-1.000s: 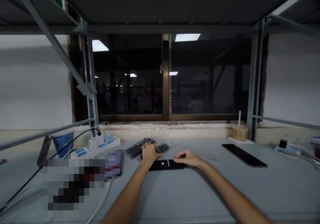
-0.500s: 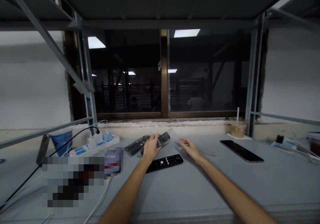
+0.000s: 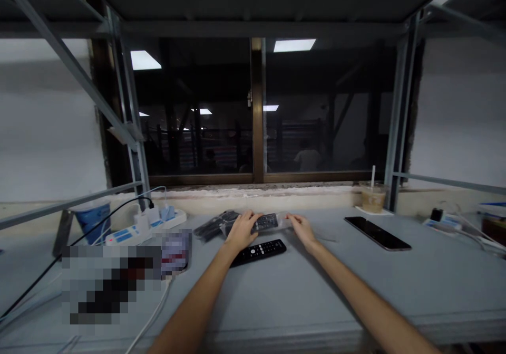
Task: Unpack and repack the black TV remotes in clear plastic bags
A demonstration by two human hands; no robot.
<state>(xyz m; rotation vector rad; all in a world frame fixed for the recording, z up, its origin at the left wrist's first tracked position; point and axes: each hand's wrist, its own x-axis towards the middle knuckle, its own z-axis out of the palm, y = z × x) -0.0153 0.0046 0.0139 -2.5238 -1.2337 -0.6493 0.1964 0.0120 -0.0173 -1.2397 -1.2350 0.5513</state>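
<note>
Lying between both hands (image 3: 241,230) (image 3: 302,229), a plastic-wrapped remote (image 3: 269,221) touches the left.

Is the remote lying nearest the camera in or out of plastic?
Out, as far as visible: the nearest remote shows no film over its keys or edge; the left forearm hides one end.

1. The left hand (image 3: 242,231) hides part of the wrapped remote (image 3: 268,221); its forearm (image 3: 200,298) covers one end of the bare remote (image 3: 266,249).
2. A blurred patch (image 3: 110,286) masks something near the desk (image 3: 304,301)'s front edge, at left.
3. Button labels (image 3: 272,247) are too small to read.
</note>
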